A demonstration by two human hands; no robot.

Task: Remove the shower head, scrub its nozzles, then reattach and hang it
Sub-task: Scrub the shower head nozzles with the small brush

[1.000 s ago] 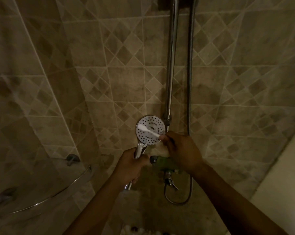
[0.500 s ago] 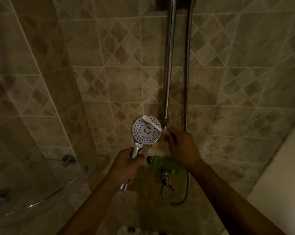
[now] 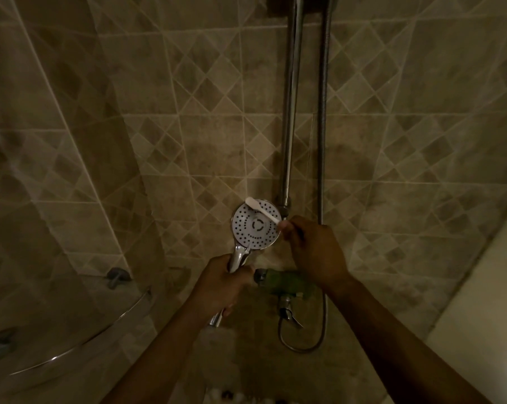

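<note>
Shower head (image 3: 256, 225), round and dotted, gripped by left hand (image 3: 220, 282); right hand (image 3: 313, 252) pinches white toothbrush (image 3: 262, 209).

dim, brownish light | dark corners | wide-angle bending at edges | soft, grainy detail

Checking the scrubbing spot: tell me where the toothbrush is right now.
In the head view, the white toothbrush lies across the upper edge of the shower head face, pinched by the right hand, just left of the chrome rail.
</note>
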